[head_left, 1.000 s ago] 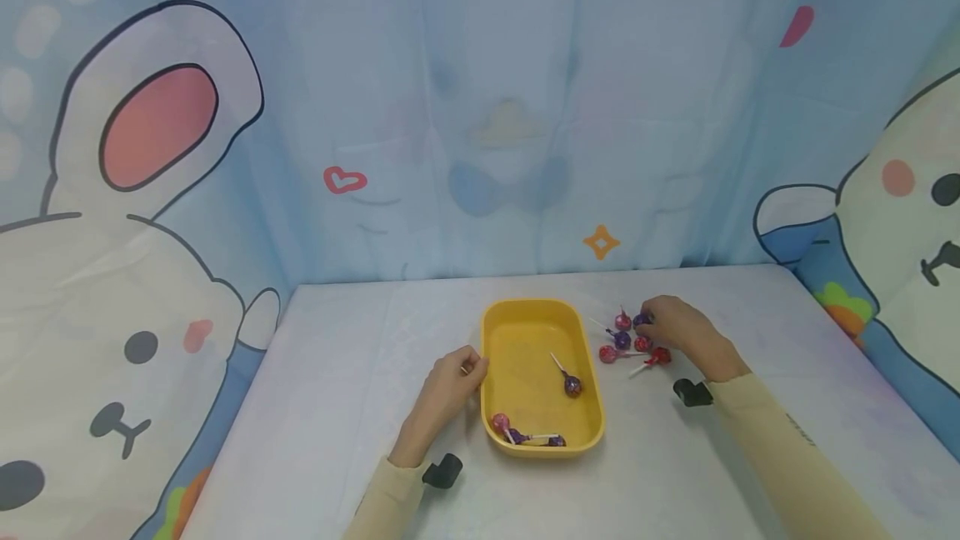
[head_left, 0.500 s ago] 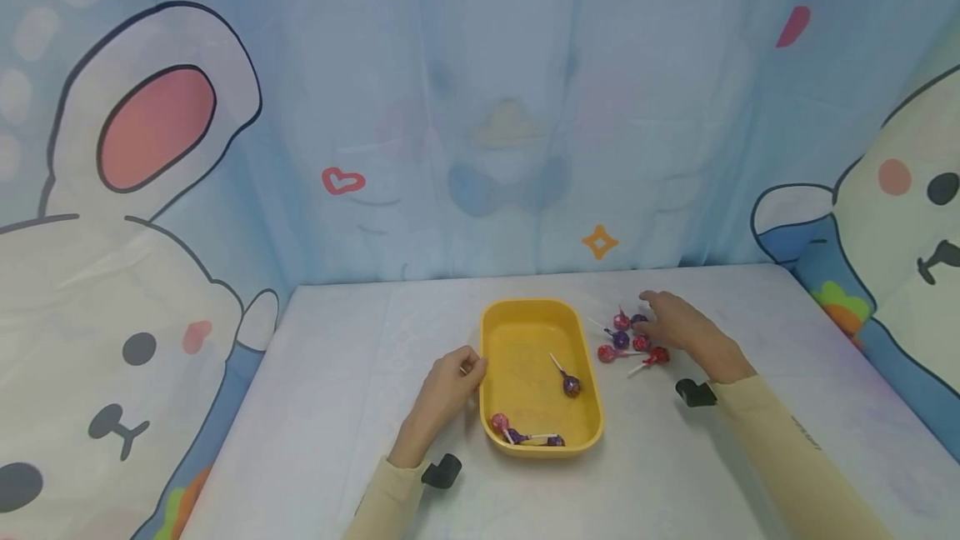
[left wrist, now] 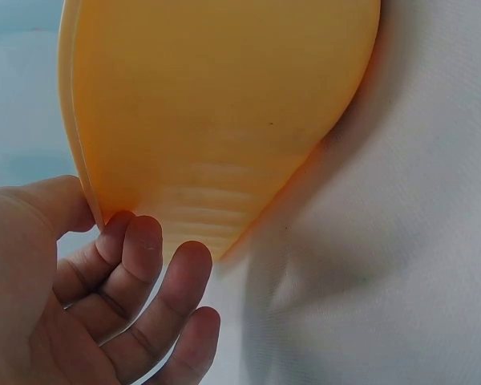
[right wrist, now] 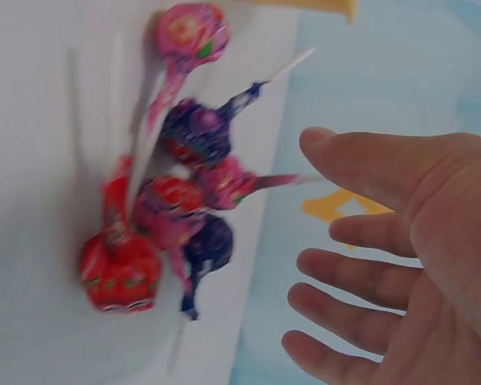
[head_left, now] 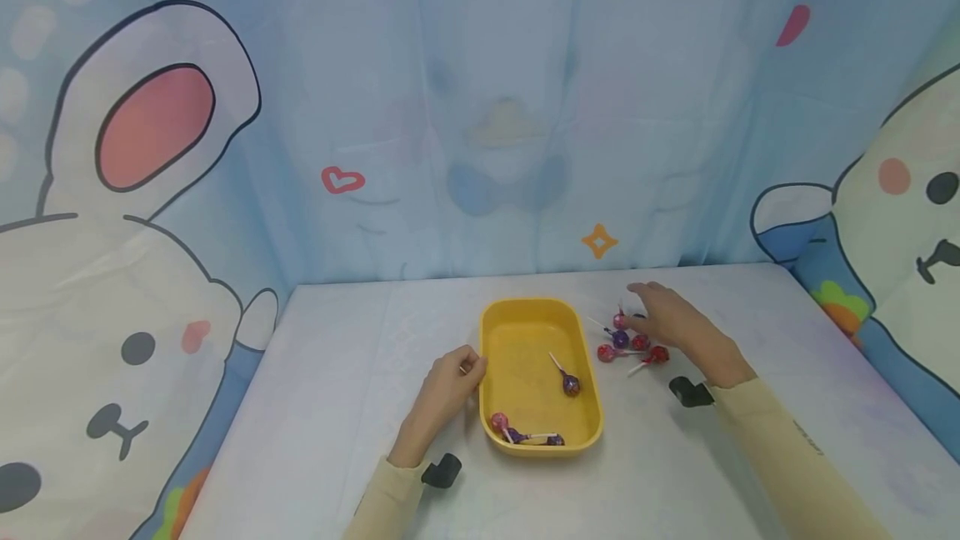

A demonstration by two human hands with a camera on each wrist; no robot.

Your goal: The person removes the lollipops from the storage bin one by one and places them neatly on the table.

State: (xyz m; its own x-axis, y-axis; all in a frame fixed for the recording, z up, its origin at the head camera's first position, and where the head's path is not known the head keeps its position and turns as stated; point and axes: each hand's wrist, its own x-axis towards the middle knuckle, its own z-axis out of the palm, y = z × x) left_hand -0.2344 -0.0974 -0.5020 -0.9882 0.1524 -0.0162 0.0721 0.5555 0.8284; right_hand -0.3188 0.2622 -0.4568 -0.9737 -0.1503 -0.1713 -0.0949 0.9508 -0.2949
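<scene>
Left hand [head_left: 441, 394]: thumb and fingertips pinch the left rim of the yellow tray [head_left: 525, 357], which extends to the right of them. A purple-wrapped lollipop [head_left: 571, 386] rests inside, well right of these fingers; a pink lollipop [head_left: 500, 421] and purple ones [head_left: 516, 437] lie nearer the person. Right hand [head_left: 686, 330]: fingers spread, thumb apart. Six wrapped lollipops [right wrist: 168, 212] sit on the white tablecloth [head_left: 360, 390], below and left of these fingers. Thumb-to-stick contact: I cannot tell from here.
</scene>
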